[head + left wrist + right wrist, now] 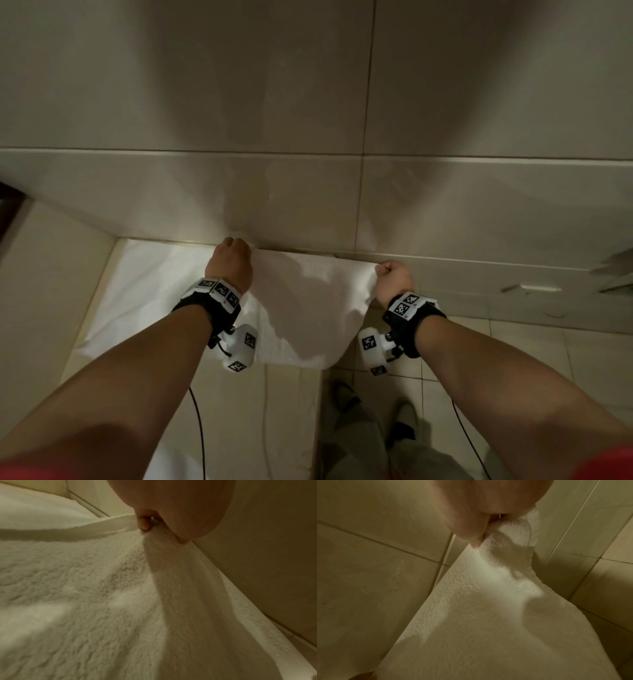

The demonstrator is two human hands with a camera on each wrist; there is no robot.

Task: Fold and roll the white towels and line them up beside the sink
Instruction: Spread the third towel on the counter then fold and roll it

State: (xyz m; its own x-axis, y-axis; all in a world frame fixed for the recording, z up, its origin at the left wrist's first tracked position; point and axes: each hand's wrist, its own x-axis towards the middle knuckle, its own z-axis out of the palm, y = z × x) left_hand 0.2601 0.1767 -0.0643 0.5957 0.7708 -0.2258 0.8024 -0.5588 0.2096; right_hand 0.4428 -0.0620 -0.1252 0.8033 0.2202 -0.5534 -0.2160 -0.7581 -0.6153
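Note:
A white towel (308,301) lies partly on the pale counter (41,274) against the tiled wall; its right part hangs past the counter's end over the floor. My left hand (233,255) grips the towel's far edge near the wall, fingers curled; in the left wrist view the fingertips (143,524) pinch the towel (85,601). My right hand (392,275) holds the far right corner up in the air. In the right wrist view its fingers (471,536) pinch the bunched corner of the towel (479,608).
Beige tiled wall (308,102) rises right behind the towel. The counter's side wall (51,260) bounds the left. Tiled floor (513,359) lies below right, with my legs and shoes (349,397). A ledge with a chrome fitting (613,270) is at far right.

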